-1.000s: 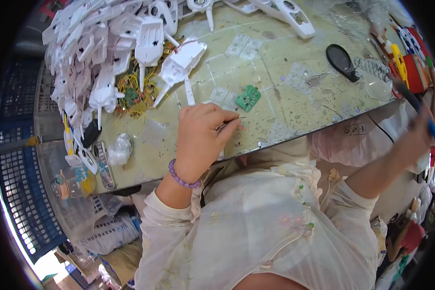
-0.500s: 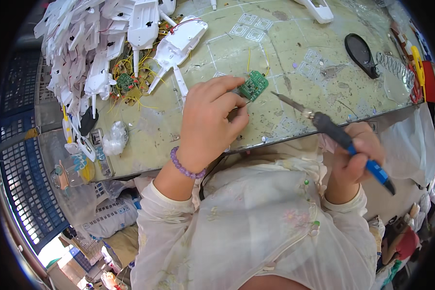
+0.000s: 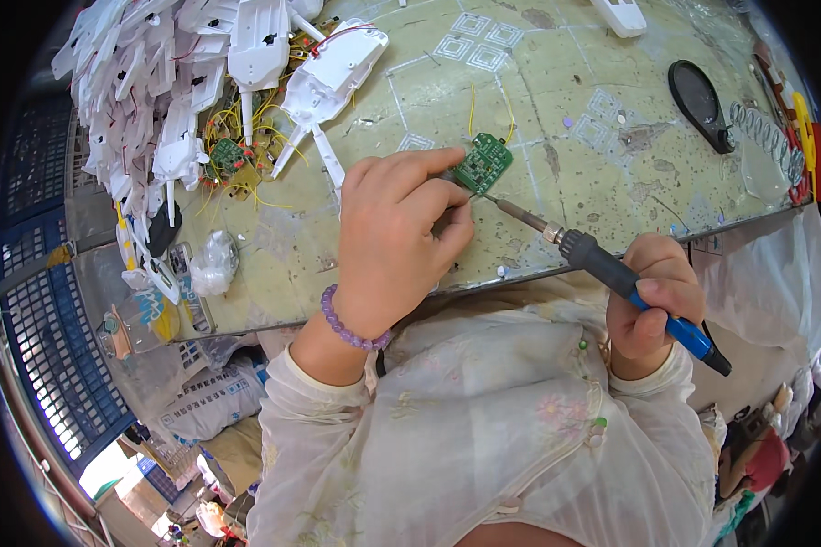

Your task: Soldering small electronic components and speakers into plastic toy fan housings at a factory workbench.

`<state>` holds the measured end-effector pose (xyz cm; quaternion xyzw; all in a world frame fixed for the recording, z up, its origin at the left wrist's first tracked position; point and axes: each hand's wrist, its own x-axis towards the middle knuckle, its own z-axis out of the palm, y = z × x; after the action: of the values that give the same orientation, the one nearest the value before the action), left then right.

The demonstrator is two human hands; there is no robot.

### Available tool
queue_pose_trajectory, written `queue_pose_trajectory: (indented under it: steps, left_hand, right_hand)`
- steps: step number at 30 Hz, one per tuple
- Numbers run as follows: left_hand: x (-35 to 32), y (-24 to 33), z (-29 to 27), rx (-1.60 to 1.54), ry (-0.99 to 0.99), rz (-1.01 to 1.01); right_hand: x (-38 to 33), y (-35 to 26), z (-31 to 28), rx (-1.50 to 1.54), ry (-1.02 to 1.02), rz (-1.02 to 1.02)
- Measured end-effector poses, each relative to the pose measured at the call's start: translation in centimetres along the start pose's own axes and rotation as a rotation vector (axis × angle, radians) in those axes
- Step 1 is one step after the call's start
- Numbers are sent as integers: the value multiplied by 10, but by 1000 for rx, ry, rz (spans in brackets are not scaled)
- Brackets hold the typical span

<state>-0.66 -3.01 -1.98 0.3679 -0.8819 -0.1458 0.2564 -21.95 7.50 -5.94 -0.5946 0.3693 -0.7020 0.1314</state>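
Observation:
My left hand (image 3: 397, 232) pinches the near edge of a small green circuit board (image 3: 483, 161) lying on the worn green bench mat (image 3: 556, 109); a thin yellow wire rises from the board. A bead bracelet circles that wrist. My right hand (image 3: 652, 305) grips a soldering iron (image 3: 611, 273) with a black and blue handle. Its metal tip touches the board's lower edge, right beside my left fingertips.
A heap of white plastic shells (image 3: 182, 82) with yellow wires and another green board (image 3: 228, 157) fills the bench's left side. A black oval object (image 3: 698, 96) lies at the right, with red and yellow parts (image 3: 803, 146) at the far right edge. Blue crates (image 3: 36, 301) stand on the left.
My right hand swung in from the far right with the soldering iron and brought its tip to the board. My left hand shifted forward onto the green board and holds it.

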Motion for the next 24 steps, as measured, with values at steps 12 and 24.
queue_pose_trajectory:
  steps: [12,24]
  left_hand:
    - [-1,1,1,8,1,-8]
    - [-1,1,1,13,-1,-12]
  right_hand:
    - [2,-1,-3,-29,-117,3]
    - [1,-1,-2,-35,-106,8]
